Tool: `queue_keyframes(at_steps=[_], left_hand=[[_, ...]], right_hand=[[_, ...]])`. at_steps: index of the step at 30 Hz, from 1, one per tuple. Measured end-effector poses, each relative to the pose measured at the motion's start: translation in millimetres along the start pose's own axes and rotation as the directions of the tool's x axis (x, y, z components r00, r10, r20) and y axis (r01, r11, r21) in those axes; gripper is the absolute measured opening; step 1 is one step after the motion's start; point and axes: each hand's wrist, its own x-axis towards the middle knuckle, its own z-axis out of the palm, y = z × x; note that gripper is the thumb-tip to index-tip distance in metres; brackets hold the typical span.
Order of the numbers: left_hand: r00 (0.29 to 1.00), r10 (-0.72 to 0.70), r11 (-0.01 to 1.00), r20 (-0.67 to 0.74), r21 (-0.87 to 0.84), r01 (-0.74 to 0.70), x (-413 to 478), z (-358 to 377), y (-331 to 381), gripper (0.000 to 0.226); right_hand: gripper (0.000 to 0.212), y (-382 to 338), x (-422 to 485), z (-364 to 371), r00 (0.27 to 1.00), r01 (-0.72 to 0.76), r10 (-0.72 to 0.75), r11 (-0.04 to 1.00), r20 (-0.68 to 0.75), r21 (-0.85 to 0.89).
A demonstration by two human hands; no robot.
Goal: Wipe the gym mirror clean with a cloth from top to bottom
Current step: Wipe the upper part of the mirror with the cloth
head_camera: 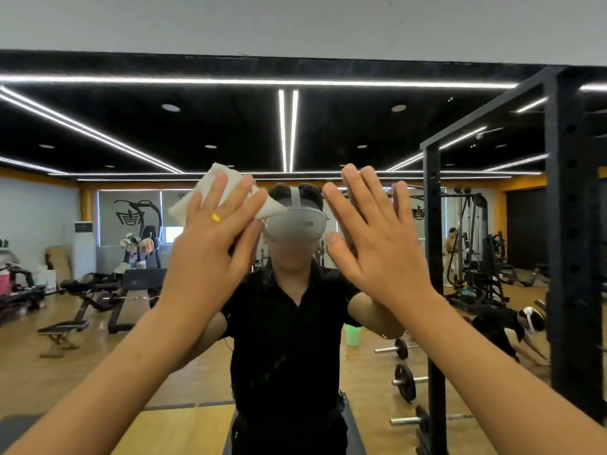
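The person stands facing the mirror (328,126) with both arms raised. The left hand (213,238) lies flat, fingers straight and spread, pressing a folded white cloth (272,210) against the glass left of centre, well below the mirror's top edge. The right hand (371,244) is also flat and holds nothing; its fingertips meet their own reflection, so it seems to rest on the glass. The strip near the top edge shows no obvious smears, while faint specks sit lower down over the reflected dark shirt. The wipe looks partway through, with the middle and bottom still to do.
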Motion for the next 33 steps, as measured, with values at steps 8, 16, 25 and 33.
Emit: queue_keyframes(at_steps=[8, 16, 25, 33], left_hand=[[0.998, -0.002, 1.000, 0.056, 0.013, 0.001, -16.8, 2.8, 2.8, 0.048], [0.922, 0.270, 0.950, 0.277, 0.075, -0.301, -2.8, -25.7, -36.1, 0.052], [0.946, 0.292, 0.951, 0.143, 0.061, -0.303, 24.7, 2.8, -25.5, 0.064], [0.990, 0.134, 0.982, 0.046, 0.131, -0.139, 146.6, 16.0, 38.1, 0.062]], right_hand=[[0.064, 0.6, -0.9, 0.4, 1.000, -0.003, 0.003, 1.000, 0.026, -0.013], [0.065, 2.4, -1.5, 1.5, 1.000, 0.010, -0.010, 1.000, 0.014, -0.009], [0.065, 1.0, -0.4, 2.3, 1.000, 0.004, -0.004, 1.000, 0.007, -0.024], [0.064, -0.4, -1.0, 0.8, 1.000, -0.003, 0.003, 1.000, 0.019, 0.009]])
